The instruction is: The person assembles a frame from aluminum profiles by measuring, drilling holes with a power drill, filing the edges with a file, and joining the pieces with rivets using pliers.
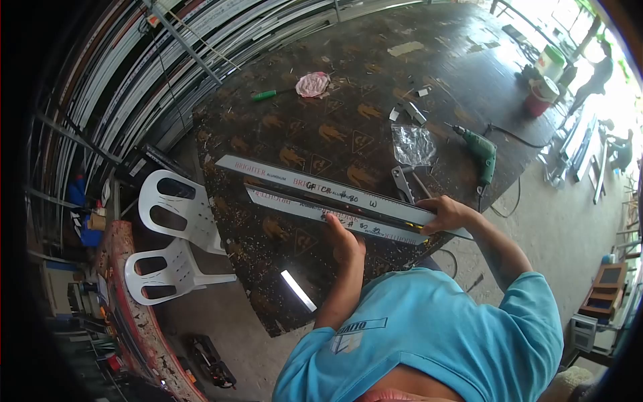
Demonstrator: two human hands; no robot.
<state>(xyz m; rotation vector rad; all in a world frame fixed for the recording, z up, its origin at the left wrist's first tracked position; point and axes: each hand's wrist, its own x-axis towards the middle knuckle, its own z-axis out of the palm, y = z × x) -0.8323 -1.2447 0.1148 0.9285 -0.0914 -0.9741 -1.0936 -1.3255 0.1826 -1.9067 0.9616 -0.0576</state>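
Two long aluminium profiles with printed film and black handwriting are held side by side over the dark worktable [375, 57]. The upper profile [295, 182] reaches further left than the lower profile [295, 206], and a dark gap runs between them. My right hand [445, 214] is closed around the right end of the upper profile, close to the lower one's end. My left hand [345, 240] grips the lower profile near its middle, thumb on its face and the other fingers hidden beneath. A short shiny metal strip [298, 291] lies near my left forearm.
Behind the profiles lie a green drill [479, 153] with a cord, a clear plastic bag [412, 145], a metal tool [402, 184], small metal offcuts [410, 114], a green-handled tool [264, 96] and a pink cloth [313, 84]. White plastic chairs [194, 214] stand left of the table.
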